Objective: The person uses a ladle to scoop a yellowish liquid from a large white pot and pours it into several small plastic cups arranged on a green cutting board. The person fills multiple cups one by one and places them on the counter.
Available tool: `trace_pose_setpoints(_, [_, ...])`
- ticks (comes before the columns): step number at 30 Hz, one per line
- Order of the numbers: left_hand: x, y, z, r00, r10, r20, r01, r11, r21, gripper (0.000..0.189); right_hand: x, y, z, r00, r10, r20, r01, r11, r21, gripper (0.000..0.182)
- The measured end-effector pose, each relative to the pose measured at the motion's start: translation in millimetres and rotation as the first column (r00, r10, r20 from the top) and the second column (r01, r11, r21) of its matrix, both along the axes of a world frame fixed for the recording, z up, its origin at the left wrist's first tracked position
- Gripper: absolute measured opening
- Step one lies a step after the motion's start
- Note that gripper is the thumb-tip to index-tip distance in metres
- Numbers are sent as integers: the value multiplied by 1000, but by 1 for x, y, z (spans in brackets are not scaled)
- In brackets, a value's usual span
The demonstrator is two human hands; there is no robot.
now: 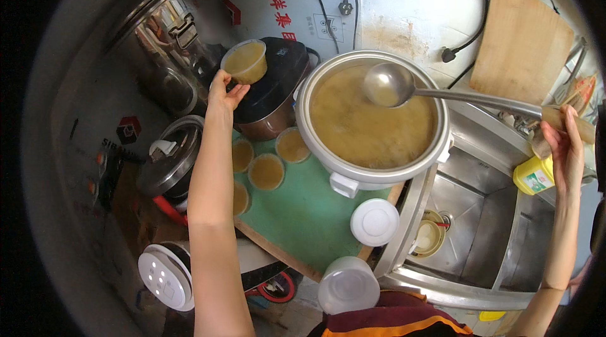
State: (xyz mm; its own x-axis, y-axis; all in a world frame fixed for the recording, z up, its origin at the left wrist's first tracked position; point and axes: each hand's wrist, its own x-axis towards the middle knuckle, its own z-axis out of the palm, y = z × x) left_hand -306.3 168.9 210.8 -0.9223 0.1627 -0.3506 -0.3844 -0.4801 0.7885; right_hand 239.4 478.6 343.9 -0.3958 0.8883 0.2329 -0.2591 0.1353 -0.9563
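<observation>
My left hand [230, 90] holds a clear plastic tub [246, 62] of yellowish-brown liquid by its near side, over the dark lid of a rice cooker [279, 76]. My right hand [565, 142] grips the wooden handle of a steel ladle [389, 85]. The ladle's bowl is over a large white electric pot [374, 119] of similar cloudy liquid, with a little liquid in it. Several filled tubs, one of them round and uncovered-looking [266, 172], stand on the green board [298, 214] between my left forearm and the pot; some are partly hidden by the arm.
White round lids [375, 222] lie at the board's right edge, and a stack of empty tubs [349, 285] is near my body. A steel sink [473, 223] with a yellow can is right of the pot. A wooden cutting board [523, 38] leans on the wall; a lidded pot [175, 161] is at left.
</observation>
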Motion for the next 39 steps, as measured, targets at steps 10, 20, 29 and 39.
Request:
trace_pose_setpoints(10, [-76,38,-23,994,108,18,-108,994,-2,29,-9,9,-25,993,19,119,-30,996,89,24])
trace_pose_setpoints(20, [-127,49,-32,995,99,-2,-99,995,-35,28,-18,-20,-22,882,40,469,-288,834,471,39])
trace_pose_setpoints(29, [-123,58,-26,995,104,4,-104,991,-81,32,-51,-31,-20,753,104,650,-632,394,668,26])
trace_pose_setpoints(39, [-89,43,-26,962,270,-30,-271,956,-111,12,-70,-48,-30,548,98,831,-836,32,548,21])
